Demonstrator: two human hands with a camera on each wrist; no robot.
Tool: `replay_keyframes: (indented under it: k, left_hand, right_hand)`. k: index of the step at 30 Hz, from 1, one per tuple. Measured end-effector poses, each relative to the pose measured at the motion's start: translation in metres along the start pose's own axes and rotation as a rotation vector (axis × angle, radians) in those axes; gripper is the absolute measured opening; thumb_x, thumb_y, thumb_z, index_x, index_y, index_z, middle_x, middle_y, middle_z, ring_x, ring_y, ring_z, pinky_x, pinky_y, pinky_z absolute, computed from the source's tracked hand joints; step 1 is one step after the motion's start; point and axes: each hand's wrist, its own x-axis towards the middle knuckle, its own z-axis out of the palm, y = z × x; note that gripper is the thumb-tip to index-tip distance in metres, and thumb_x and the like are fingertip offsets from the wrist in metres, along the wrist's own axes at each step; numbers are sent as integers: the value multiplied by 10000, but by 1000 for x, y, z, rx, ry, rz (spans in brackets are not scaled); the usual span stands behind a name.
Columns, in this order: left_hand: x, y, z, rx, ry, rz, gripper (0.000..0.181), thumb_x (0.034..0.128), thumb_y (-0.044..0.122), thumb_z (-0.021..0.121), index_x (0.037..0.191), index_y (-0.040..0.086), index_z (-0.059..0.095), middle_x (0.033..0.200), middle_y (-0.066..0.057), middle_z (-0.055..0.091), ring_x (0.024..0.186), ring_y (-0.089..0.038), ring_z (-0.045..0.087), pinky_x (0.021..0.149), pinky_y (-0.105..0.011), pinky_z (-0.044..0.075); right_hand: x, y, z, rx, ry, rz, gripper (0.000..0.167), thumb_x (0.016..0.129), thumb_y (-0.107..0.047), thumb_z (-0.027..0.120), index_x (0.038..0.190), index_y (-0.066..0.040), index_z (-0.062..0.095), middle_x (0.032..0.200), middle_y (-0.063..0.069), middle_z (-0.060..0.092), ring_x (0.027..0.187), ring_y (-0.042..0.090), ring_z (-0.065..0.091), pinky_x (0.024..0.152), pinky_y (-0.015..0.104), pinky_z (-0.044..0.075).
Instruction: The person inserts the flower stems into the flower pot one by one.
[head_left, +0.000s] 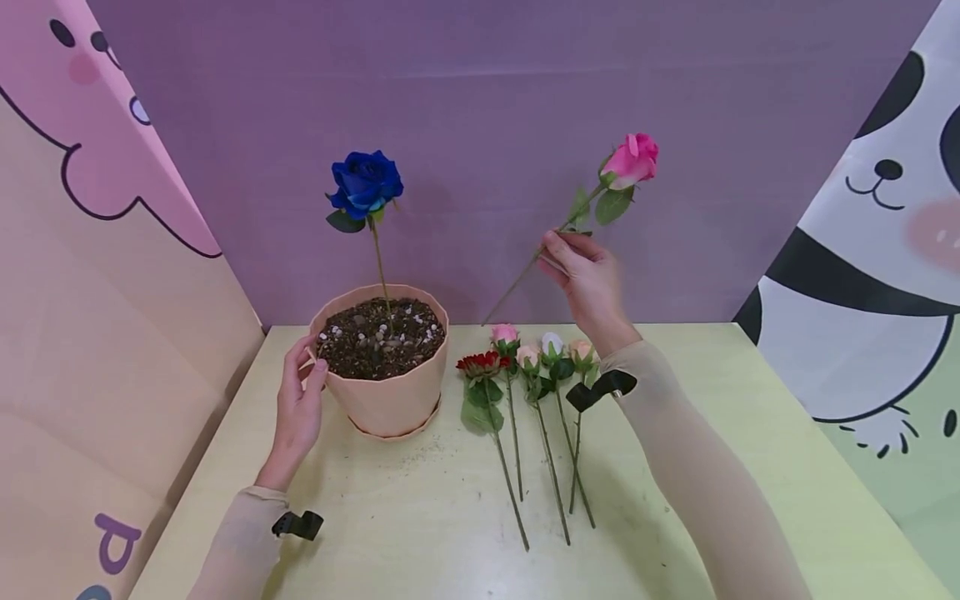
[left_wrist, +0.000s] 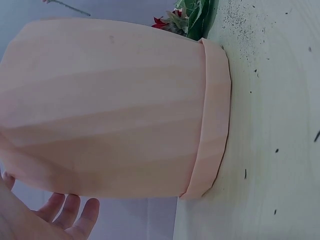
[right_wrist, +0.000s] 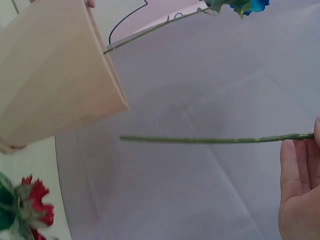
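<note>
My right hand (head_left: 588,279) pinches the stem of a pink rose (head_left: 632,162) in the air, its bloom up to the right and its stem end down toward the pot. In the right wrist view the bare stem (right_wrist: 200,140) points at the pot, apart from it. A peach pot (head_left: 390,400) of dark soil (head_left: 360,342) stands on the table's left part. Upright in the soil is a blue rose (head_left: 366,183). My left hand (head_left: 298,408) holds the pot's left rim, thumb at the rim; in the left wrist view its fingers (left_wrist: 72,212) lie along the pot's side.
Right of the pot, several flowers lie on the table (head_left: 405,533): a red one (head_left: 482,365), pink, white and peach ones, some stems crossing. Soil crumbs are scattered before the pot. A purple backdrop (head_left: 480,108) rises behind, with printed panels at both sides.
</note>
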Motion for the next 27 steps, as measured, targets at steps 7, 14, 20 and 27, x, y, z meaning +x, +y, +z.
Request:
replay_keyframes:
  k: [7,14,20,27]
  left_hand:
    - [1,0,-2,18,19,16,523,1159,228,426,1668,184,315,1637,-140,434,1307,-200,465,1006,-242,407]
    - [1,1,-3,17,26,31,519,1159,234,426,1665,181,323,1643,-135,431,1298,-190,459,1002,-212,406]
    - [0,0,-2,12,21,25,519,1160,241,420,1666,187,318,1648,-130,423,1327,-214,448,1038,-264,398]
    - [-1,-1,0,9,14,18,524,1159,237,421,1669,180,312,1631,-158,435,1310,-203,449,1020,-252,403]
  right_hand:
    - [1,0,30,46,-26,-9,154,974,26,717,930,-90,807,907,24,794,859,150,789,821,298,646]
    - [4,8,59,-26,-68,-45,95,991,11,710,1055,-14,776,926,22,787,912,165,768,874,311,642]
    - [7,22,75,-124,-131,-24,295,1001,-21,713,1247,139,683,940,10,786,972,196,753,923,338,633]
    - [8,41,87,-244,-224,1,265,1011,-26,704,1218,139,700,981,48,789,933,158,756,973,418,620]
